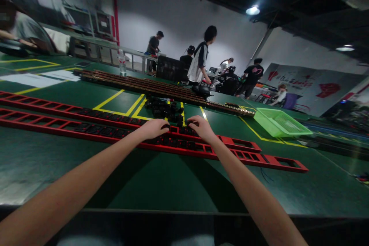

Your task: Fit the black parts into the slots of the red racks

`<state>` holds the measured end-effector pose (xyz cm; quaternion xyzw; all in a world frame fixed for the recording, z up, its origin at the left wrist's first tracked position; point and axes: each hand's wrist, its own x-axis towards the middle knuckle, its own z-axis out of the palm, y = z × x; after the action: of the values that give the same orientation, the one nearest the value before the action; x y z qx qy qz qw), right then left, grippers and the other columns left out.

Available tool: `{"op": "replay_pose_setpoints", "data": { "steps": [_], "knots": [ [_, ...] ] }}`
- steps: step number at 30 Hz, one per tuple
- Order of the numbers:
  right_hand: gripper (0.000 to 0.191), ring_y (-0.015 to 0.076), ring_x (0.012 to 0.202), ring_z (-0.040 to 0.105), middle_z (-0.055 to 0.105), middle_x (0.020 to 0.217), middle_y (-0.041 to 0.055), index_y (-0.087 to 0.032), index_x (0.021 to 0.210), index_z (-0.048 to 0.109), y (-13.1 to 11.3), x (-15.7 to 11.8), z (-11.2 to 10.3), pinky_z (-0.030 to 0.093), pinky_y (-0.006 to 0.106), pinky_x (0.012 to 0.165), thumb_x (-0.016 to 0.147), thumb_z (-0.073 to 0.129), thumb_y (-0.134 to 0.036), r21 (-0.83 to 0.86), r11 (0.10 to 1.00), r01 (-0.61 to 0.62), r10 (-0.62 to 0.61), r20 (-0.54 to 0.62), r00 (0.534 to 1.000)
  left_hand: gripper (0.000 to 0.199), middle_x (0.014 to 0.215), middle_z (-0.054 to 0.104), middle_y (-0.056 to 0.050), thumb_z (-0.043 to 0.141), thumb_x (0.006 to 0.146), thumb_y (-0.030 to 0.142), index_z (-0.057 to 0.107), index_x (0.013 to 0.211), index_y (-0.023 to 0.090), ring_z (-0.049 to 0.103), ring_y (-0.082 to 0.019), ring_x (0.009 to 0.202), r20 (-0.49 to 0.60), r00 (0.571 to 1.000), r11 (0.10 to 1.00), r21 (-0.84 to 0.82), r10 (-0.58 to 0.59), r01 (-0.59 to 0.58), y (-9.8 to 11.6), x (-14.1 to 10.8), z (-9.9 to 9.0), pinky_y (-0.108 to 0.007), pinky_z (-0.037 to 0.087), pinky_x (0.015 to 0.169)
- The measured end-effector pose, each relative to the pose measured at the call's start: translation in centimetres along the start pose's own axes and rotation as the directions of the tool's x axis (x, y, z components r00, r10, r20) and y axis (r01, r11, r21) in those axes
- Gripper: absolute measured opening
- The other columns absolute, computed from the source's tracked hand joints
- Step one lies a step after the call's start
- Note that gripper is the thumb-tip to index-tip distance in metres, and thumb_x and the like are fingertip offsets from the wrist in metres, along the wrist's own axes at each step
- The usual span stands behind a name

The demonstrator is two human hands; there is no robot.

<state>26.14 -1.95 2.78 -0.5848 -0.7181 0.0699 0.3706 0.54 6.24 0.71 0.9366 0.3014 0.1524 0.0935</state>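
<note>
Two long red frames (276,165) lie side by side across the green table, with black square parts (95,129) seated in many of their slots. Over the far frame, my left hand (155,128) is closed, its fingertips pinched on a small black part (166,125). To its right my right hand (200,127) has its thumb and fingers curled around another small black part (190,123) above the same frame. Just beyond both hands sits a loose pile of black parts (163,107).
Behind the pile lie long dark metal rails (138,84). A green basket (268,123) stands at the right. A water bottle (122,63) and white papers (34,80) are at the back left. Several people are in the background, one person (198,61) standing beyond the table.
</note>
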Motion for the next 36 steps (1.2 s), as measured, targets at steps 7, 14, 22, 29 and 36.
{"op": "replay_pose_setpoints", "data": {
  "steps": [7, 14, 22, 29, 36],
  "knots": [
    [0.018, 0.0194, 0.094, 0.067, 0.075, 0.099, 0.0039, -0.022, 0.096, 0.075, -3.8, 1.9, 5.6, 0.049, 0.034, 0.091, 0.086, 0.062, -0.016, -0.02, 1.0, 0.008, -0.006, 0.086, 0.996, 0.026, 0.103, 0.072, -0.009, 0.05, 0.089, 0.033, 0.067, 0.104, 0.02, 0.068, -0.025, 0.093, 0.001, 1.0, 0.999, 0.045, -0.02, 0.02, -0.1, 0.2, -0.2, -0.03, 0.05, 0.077],
    [0.019, 0.0194, 0.09, 0.066, 0.075, 0.095, 0.0055, -0.02, 0.092, 0.074, -3.0, 1.5, 5.8, 0.049, 0.031, 0.086, 0.09, 0.056, -0.018, -0.115, 0.993, 0.02, -0.009, 0.089, 0.996, 0.033, 0.112, 0.069, -0.009, 0.048, 0.093, 0.034, 0.065, 0.116, 0.018, 0.065, -0.025, 0.102, -0.075, 0.997, 0.999, 0.023, 0.027, -0.025, -0.1, 0.1, 0.3, -0.033, 0.049, 0.088],
    [0.021, 0.0199, 0.091, 0.066, 0.074, 0.097, 0.0079, -0.017, 0.093, 0.074, -3.1, 2.2, 6.0, 0.048, 0.03, 0.084, 0.092, 0.052, -0.019, -0.151, 0.988, -0.022, 0.038, 0.104, 0.994, 0.027, 0.112, 0.068, -0.008, 0.051, 0.091, 0.029, 0.065, 0.11, 0.014, 0.061, -0.02, 0.106, -0.492, 0.871, 1.0, 0.009, -0.011, 0.017, -2.8, -2.9, -7.5, -0.035, 0.047, 0.098],
    [0.025, 0.0194, 0.083, 0.066, 0.075, 0.09, 0.0068, -0.018, 0.083, 0.075, -3.3, 2.9, 6.2, 0.047, 0.028, 0.078, 0.091, 0.051, -0.021, -0.151, 0.987, -0.058, 0.079, 0.14, 0.987, 0.043, 0.12, 0.063, -0.008, 0.047, 0.09, 0.036, 0.058, 0.121, 0.008, 0.056, -0.019, 0.11, -0.87, 0.412, 0.794, 0.042, -0.27, 0.607, -11.3, -22.5, -14.1, -0.042, 0.043, 0.104],
    [0.025, 0.0227, 0.083, 0.064, 0.074, 0.088, 0.0094, -0.017, 0.082, 0.075, -2.4, 3.9, 6.4, 0.046, 0.032, 0.078, 0.088, 0.053, -0.026, -0.188, 0.979, -0.077, 0.106, 0.148, 0.983, 0.047, 0.125, 0.058, -0.009, 0.036, 0.088, 0.043, 0.052, 0.124, 0.016, 0.05, -0.026, 0.121, -0.763, 0.168, 0.244, 0.014, -0.625, 0.97, -15.1, -44.3, -11.1, -0.047, 0.038, 0.107]
  ]
}}
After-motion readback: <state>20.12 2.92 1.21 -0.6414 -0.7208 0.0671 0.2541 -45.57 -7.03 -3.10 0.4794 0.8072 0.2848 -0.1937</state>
